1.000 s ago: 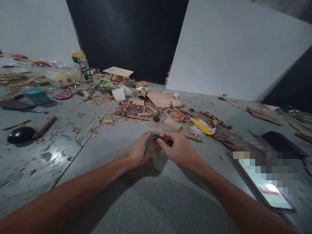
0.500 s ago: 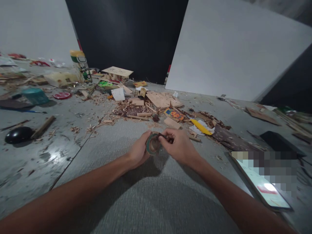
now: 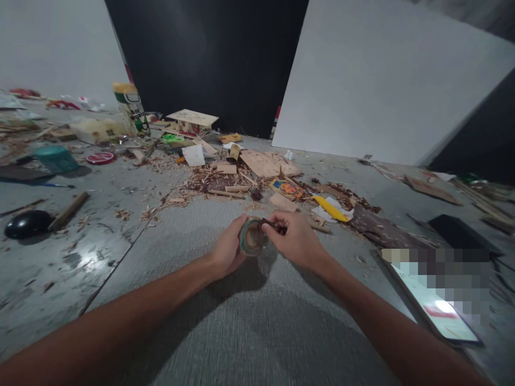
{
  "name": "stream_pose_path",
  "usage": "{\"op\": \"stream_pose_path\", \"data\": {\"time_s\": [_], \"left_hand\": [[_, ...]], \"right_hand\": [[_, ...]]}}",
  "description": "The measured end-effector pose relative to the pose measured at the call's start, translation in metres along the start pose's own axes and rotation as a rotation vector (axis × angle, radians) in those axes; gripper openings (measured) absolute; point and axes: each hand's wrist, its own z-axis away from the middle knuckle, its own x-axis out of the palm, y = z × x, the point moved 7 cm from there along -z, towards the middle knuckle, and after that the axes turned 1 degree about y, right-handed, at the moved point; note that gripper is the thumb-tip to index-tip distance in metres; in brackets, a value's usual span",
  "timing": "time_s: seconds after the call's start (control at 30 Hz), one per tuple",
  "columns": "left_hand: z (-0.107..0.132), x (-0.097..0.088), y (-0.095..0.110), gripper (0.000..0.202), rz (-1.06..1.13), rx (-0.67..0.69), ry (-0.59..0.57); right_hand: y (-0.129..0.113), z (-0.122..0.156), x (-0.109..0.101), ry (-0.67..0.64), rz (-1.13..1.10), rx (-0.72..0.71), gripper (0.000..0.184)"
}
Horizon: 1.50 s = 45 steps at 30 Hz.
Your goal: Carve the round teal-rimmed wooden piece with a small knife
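My left hand [image 3: 228, 247] is closed round a small round cup-like piece [image 3: 251, 239] with a teal rim and a brownish hollow inside, tilted toward me above the grey floor. At its right edge, my right hand [image 3: 295, 236] pinches a small dark brown scrap [image 3: 267, 222], which looks like folded sandpaper, though fingers hide most of it. The scrap meets the upper right of the rim. Beyond both hands lie a pale wood block [image 3: 283, 202] and a painted blue-and-red piece [image 3: 286, 188].
A phone [image 3: 438, 308] lies at my right, with a black box [image 3: 462, 235] behind it. Wood shavings [image 3: 193, 187] and scraps spread across the middle. A yellow tool [image 3: 330, 209] lies right of them. At left are a black rounded object [image 3: 27, 224], a teal container [image 3: 56, 159] and a bottle [image 3: 132, 110].
Both hands stay in nearly the same place. The round piece has turned slightly, its hollow facing me a little more. The view has shifted very slightly.
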Motion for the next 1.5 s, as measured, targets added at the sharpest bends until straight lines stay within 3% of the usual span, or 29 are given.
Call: {"op": "stream_pose_path", "data": {"time_s": [0.53,0.73,0.87,1.03,1.17,1.27,1.37,1.5], "left_hand": [[-0.003,-0.006,-0.003,0.039,0.009,-0.051,0.014],[0.000,-0.005,-0.001,0.049,0.047,-0.083,0.095],[0.001,0.000,0.002,0.043,0.012,-0.032,0.089],[0.001,-0.001,0.007,0.033,-0.003,0.048,0.150],[0.001,0.000,0.008,0.032,0.004,0.052,0.159],[0.000,-0.005,0.008,0.036,0.046,0.035,0.237],[0.001,-0.010,0.010,0.033,0.054,0.068,0.309],[0.002,-0.009,0.012,0.022,0.003,0.138,0.285]], "right_hand": [[0.001,0.001,-0.002,-0.031,0.111,-0.067,0.018],[0.005,0.009,0.004,-0.020,0.107,-0.042,0.014],[0.007,0.008,0.006,0.069,0.056,-0.038,0.013],[0.013,0.008,0.015,-0.025,-0.014,0.027,0.013],[0.013,0.007,0.013,0.030,-0.028,0.018,0.014],[0.013,0.007,0.017,0.041,-0.048,0.001,0.014],[0.020,0.007,0.023,0.019,-0.148,0.060,0.014],[0.027,0.006,0.029,0.043,-0.233,0.131,0.014]]}}
